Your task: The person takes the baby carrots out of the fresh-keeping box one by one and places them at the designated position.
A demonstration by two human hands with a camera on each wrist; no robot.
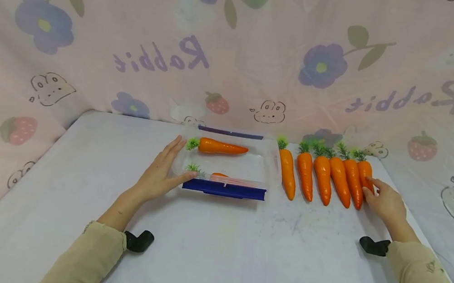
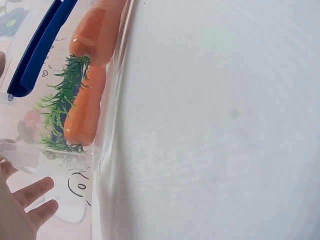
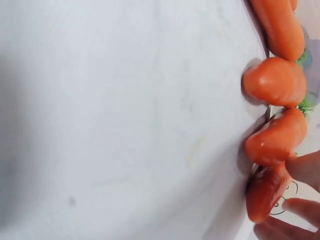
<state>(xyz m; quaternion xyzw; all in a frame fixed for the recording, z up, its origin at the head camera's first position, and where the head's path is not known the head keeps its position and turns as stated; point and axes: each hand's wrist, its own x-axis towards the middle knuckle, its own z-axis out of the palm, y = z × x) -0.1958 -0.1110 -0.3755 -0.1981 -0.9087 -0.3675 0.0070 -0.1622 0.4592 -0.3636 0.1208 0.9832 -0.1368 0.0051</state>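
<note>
A clear plastic box [image 1: 269,166] with blue clip flaps lies in the middle of the table. Inside it, one toy carrot [image 1: 222,147] with a green tuft lies lengthwise at the back. Another carrot [image 1: 220,174] shows partly behind the front wall. My left hand [image 1: 159,177] rests at the box's left end, fingers extended, thumb by the front corner. To the right, several carrots [image 1: 321,180] lie side by side, tufts away from me. My right hand [image 1: 387,203] is at the rightmost carrot [image 3: 265,197], pinching it with thumb and fingers on either side.
A white cloth covers the table [image 1: 216,250]. Behind it hangs a pink patterned curtain [image 1: 242,70]. A blue flap [image 1: 224,189] sticks out along the box's front edge. Black wrist mounts [image 1: 139,241] sit at both sleeves.
</note>
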